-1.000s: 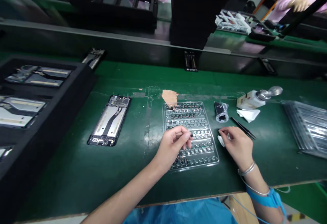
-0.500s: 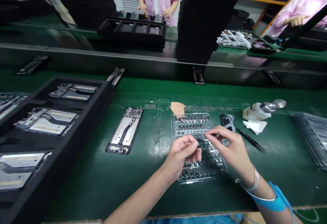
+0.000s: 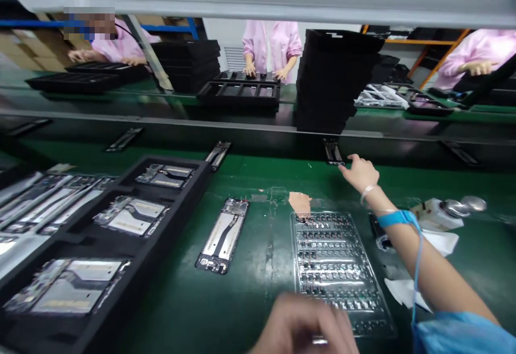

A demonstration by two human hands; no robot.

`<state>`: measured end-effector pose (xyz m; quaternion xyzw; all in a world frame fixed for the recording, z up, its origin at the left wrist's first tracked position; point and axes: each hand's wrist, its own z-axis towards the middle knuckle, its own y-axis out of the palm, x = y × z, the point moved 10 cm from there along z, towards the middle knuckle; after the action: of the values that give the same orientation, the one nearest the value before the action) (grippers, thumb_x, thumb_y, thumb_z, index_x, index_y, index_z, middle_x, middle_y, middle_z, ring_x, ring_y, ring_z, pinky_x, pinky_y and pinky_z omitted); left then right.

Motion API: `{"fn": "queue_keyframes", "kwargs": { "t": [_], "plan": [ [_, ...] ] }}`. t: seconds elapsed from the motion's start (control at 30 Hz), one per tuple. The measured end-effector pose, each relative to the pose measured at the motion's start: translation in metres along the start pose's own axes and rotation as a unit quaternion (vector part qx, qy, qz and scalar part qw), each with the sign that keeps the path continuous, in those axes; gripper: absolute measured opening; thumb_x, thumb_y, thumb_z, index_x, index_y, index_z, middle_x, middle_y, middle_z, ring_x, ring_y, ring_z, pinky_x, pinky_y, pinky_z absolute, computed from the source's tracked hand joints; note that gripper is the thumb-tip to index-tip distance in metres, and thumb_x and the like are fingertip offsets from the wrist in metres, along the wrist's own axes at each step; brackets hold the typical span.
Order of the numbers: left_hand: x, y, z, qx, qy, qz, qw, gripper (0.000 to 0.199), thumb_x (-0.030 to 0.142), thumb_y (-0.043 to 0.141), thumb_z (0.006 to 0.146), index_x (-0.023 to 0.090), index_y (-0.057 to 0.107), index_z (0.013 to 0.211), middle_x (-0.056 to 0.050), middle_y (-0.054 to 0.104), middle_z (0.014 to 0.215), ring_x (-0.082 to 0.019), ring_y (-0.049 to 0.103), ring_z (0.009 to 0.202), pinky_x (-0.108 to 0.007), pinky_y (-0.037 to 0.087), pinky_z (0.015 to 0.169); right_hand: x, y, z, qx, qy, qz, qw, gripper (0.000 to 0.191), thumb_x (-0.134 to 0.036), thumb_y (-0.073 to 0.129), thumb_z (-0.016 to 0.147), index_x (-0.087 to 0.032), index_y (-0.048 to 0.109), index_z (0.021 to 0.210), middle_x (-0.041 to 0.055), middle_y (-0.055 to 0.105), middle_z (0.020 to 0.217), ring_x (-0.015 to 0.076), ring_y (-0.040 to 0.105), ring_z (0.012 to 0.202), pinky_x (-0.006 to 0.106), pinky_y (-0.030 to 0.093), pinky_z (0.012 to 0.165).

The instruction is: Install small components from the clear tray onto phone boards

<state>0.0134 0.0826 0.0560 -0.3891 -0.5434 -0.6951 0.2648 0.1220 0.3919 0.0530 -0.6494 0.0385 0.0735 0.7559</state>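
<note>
My right hand (image 3: 360,174) reaches far forward, fingers spread, with its fingertips just by a small black-and-silver phone frame (image 3: 332,152) lying at the back of the green belt. My left hand (image 3: 302,327) sits low at the bottom of the view, blurred, beside the near end of a clear plastic tray (image 3: 294,246) holding rows of tiny dark parts. A small shiny speck shows at its fingertips. A long phone mid-frame (image 3: 221,235) lies on the green mat left of the tray. My right forearm hides the tweezers.
A black foam tray (image 3: 173,163) holding phone frames fills the left side. A white dispenser bottle (image 3: 439,215) and white wipes (image 3: 403,295) lie at right. Behind the belt rail stands a tall stack of black trays (image 3: 334,79), with co-workers in pink smocks (image 3: 272,47) handling trays beyond.
My head has tilted up, showing more of the far side. My right hand has left the tray and stretched forward to the belt's back edge. My left hand has dropped toward the near edge.
</note>
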Motion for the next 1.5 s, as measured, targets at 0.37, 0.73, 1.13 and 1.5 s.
{"fn": "queue_keyframes", "kwargs": {
  "t": [0.37, 0.73, 1.13, 1.5],
  "plan": [
    [-0.002, -0.109, 0.032, 0.249, 0.037, -0.098, 0.963, 0.024, 0.030, 0.061, 0.080, 0.013, 0.050, 0.068, 0.000, 0.055, 0.060, -0.006, 0.042, 0.049, -0.018, 0.026, 0.045, -0.008, 0.072, 0.064, -0.001, 0.101, -0.027, 0.994, 0.049, -0.045, 0.052, 0.085, -0.011, 0.049, 0.121, 0.0157, 0.053, 0.121, 0.0293, 0.046, 0.116, 0.047, 0.037, 0.092],
    [-0.002, -0.118, 0.030, 0.299, 0.043, -0.063, 0.951, 0.020, 0.030, 0.062, 0.079, 0.013, 0.056, 0.070, -0.004, 0.057, 0.080, -0.009, 0.048, 0.064, -0.017, 0.034, 0.050, -0.023, 0.008, -0.006, -0.049, -0.009, 0.129, 0.990, 0.056, -0.054, 0.063, 0.068, -0.028, 0.055, 0.118, 0.0032, 0.068, 0.097, 0.0216, 0.063, 0.088, 0.031, 0.049, 0.073],
    [-0.023, -0.088, 0.029, 0.239, -0.020, 0.079, 0.968, 0.022, 0.031, 0.067, 0.075, 0.012, 0.062, 0.067, -0.001, 0.058, 0.067, -0.012, 0.049, 0.067, -0.022, 0.038, 0.067, 0.002, 0.000, -0.242, -0.220, -0.086, 0.366, 0.900, 0.052, -0.043, 0.051, 0.085, -0.030, 0.038, 0.134, 0.0041, 0.066, 0.089, 0.0214, 0.061, 0.074, 0.036, 0.050, 0.067],
    [0.004, -0.073, 0.022, 0.243, 0.090, 0.274, 0.926, 0.011, 0.020, 0.058, 0.082, 0.016, 0.063, 0.073, -0.010, 0.055, 0.111, -0.023, 0.051, 0.109, -0.034, 0.043, 0.088, -0.009, 0.043, -0.256, -0.337, 0.110, 0.635, 0.686, 0.030, -0.042, 0.065, 0.076, -0.022, 0.057, 0.097, -0.0040, 0.057, 0.061, 0.0115, 0.051, 0.051, 0.024, 0.045, 0.053]
  ]
}}
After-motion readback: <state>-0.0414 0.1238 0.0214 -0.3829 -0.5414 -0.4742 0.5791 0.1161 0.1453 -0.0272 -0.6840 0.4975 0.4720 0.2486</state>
